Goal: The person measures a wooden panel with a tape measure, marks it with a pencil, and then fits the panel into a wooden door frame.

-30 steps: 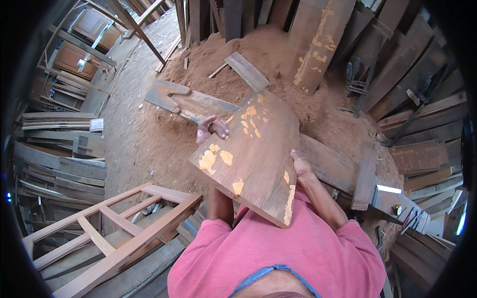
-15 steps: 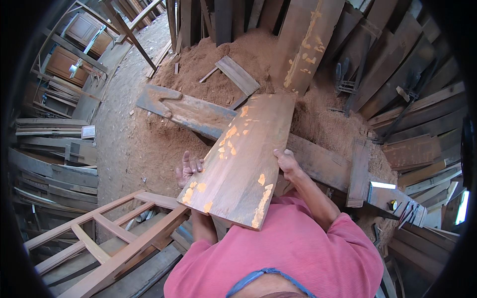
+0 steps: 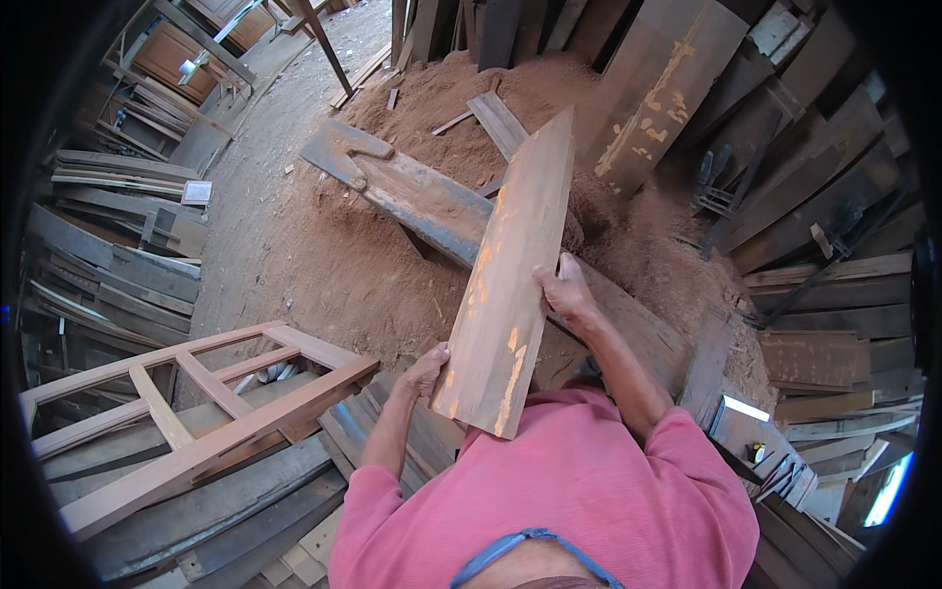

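A long wooden board with orange-yellow filler patches is held up before my chest, tilted on its long axis. My right hand grips its right edge near the middle, thumb on the upper face. At the lower left edge my left hand is closed on the board, its fingertips partly hidden. Beneath it a worn bench plank runs diagonally, with blue-grey marks and sawdust along it. The board covers part of this plank.
A heap of reddish sawdust surrounds the bench. A wooden frame with crossbars lies at the lower left. Another filler-patched board leans at the back. Metal clamps stand at the right. Small tools rest on the bench's right end.
The board has tipped, its left side turning down and away, so its face looks narrower. My left hand went from spread fingers to gripping the edge. The whole view has shifted.
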Demonstrator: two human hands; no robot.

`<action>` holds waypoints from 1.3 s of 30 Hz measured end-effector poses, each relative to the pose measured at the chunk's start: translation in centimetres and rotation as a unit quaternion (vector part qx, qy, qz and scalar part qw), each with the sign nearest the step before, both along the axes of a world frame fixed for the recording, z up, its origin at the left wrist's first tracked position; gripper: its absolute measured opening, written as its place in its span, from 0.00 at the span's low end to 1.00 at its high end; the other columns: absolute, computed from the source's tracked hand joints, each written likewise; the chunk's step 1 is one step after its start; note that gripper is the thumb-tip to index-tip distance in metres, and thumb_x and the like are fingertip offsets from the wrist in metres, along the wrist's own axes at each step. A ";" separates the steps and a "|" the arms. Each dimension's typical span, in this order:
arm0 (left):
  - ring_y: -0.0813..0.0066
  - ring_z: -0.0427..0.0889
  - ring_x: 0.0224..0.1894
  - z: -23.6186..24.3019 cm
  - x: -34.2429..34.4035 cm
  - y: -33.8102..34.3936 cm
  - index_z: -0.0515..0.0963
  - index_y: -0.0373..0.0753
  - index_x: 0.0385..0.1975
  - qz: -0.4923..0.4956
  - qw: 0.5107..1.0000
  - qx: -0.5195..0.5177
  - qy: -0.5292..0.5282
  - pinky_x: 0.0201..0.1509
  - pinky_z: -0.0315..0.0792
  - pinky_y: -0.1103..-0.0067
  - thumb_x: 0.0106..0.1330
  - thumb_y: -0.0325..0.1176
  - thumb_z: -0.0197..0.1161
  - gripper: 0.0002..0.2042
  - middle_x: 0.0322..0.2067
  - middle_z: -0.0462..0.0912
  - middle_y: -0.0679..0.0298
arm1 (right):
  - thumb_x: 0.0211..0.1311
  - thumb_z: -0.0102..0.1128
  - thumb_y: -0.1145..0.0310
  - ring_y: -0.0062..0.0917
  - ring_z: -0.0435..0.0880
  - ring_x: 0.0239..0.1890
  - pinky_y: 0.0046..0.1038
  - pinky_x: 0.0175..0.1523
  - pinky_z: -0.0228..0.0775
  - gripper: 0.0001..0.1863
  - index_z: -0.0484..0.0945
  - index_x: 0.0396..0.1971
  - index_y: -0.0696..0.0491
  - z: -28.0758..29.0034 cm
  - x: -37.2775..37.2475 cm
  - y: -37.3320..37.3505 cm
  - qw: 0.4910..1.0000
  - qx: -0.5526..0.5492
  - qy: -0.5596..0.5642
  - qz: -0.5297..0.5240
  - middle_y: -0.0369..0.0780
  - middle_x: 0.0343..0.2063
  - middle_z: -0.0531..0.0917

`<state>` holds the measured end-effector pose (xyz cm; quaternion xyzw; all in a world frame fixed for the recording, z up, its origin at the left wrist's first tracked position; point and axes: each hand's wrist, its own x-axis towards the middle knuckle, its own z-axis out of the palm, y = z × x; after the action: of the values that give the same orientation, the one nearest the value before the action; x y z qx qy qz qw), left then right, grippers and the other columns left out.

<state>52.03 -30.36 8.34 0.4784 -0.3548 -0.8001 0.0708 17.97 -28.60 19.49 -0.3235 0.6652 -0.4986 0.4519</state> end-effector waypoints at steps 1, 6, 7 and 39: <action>0.75 0.78 0.53 -1.5 -0.7 0.9 0.66 0.31 0.63 0.032 0.999 -0.005 -0.031 0.55 0.74 0.74 0.74 0.40 0.49 0.23 0.56 0.77 0.56 | 0.65 0.55 0.64 0.28 0.83 0.38 0.30 0.39 0.77 0.21 0.68 0.50 0.66 -0.9 0.2 0.0 0.998 -0.020 0.050 0.012 0.48 0.39 0.80; 0.73 0.82 0.38 -8.0 -2.8 4.4 0.77 0.31 0.49 -0.013 0.975 -0.164 -0.148 0.44 0.77 0.73 0.72 0.37 0.48 0.17 0.41 0.83 0.58 | 0.68 0.56 0.62 0.16 0.74 0.27 0.23 0.28 0.68 0.19 0.72 0.49 0.61 1.5 1.6 0.9 0.995 0.026 -0.086 0.046 0.38 0.34 0.79; 0.72 0.83 0.35 -9.0 -3.6 5.0 0.79 0.31 0.46 -0.025 0.966 -0.197 -0.168 0.42 0.78 0.73 0.71 0.36 0.47 0.17 0.37 0.85 0.59 | 0.68 0.56 0.62 0.15 0.74 0.26 0.22 0.28 0.67 0.18 0.72 0.50 0.60 1.8 1.3 1.1 0.994 0.032 -0.095 0.053 0.38 0.33 0.79; 0.61 0.80 0.51 12.0 -8.9 16.8 0.74 0.36 0.55 -0.133 0.941 -0.183 -0.253 0.55 0.74 0.68 0.72 0.49 0.48 0.24 0.47 0.81 0.50 | 0.59 0.65 0.46 0.36 0.82 0.44 0.35 0.51 0.73 0.41 0.67 0.59 0.66 0.9 6.9 -0.2 0.978 0.018 0.069 0.197 0.52 0.42 0.81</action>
<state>43.14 -13.59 20.33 0.5924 -0.5618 -0.5759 -0.0425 24.82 -28.83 20.40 -0.4737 0.6266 -0.3640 0.5004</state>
